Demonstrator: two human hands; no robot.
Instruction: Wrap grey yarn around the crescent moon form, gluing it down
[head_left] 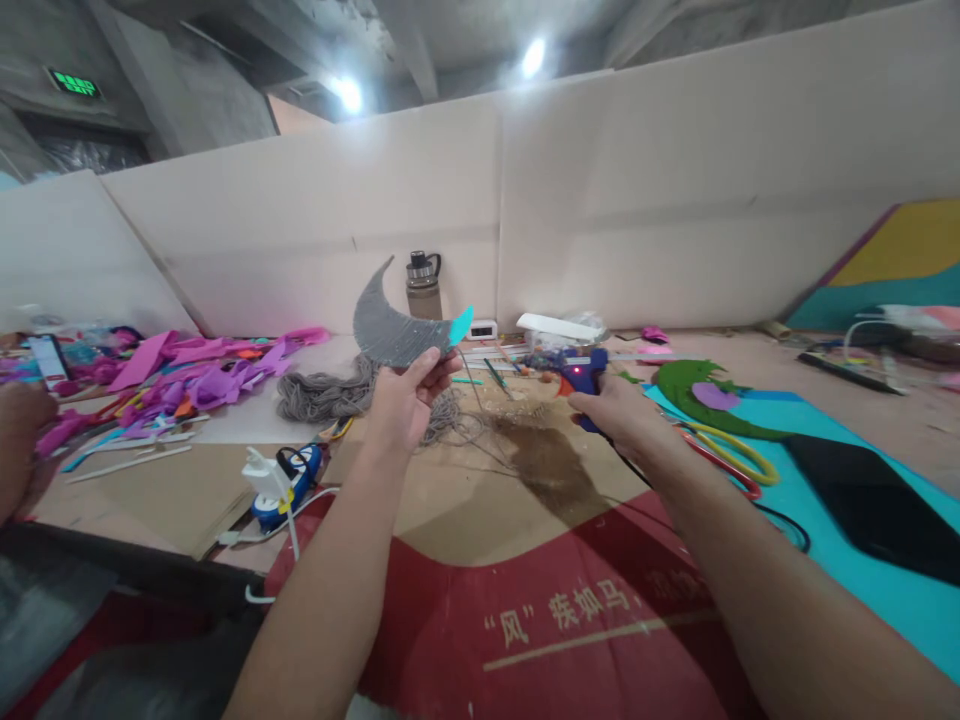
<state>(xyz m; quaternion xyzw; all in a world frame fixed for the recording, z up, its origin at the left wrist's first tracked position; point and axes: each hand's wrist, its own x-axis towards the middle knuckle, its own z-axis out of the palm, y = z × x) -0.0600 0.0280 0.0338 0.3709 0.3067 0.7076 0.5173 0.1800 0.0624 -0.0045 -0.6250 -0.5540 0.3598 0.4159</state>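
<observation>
My left hand (pixel 415 395) is closed on the lower edge of a crescent-shaped piece (pixel 397 335), raised above the table. Rows of grey yarn cover most of it, and its right tip is bare turquoise (pixel 461 326). A strand of yarn trails down from it toward a loose grey yarn tangle (pixel 457 425). In my right hand (pixel 619 408) is a blue hot glue gun (pixel 589 370) with a red light showing and an orange part at its front. The glue gun is apart from the crescent, to its right.
A grey yarn skein (pixel 322 392), a power strip (pixel 300 480) and pink and purple scraps (pixel 202 375) lie leftward. A bottle (pixel 424 290) stands behind. Rightward are yellow-handled scissors (pixel 739 450), a green cutout (pixel 697 395) and a dark phone-like slab (pixel 874 495). Another person's hand (pixel 26 410) is far left.
</observation>
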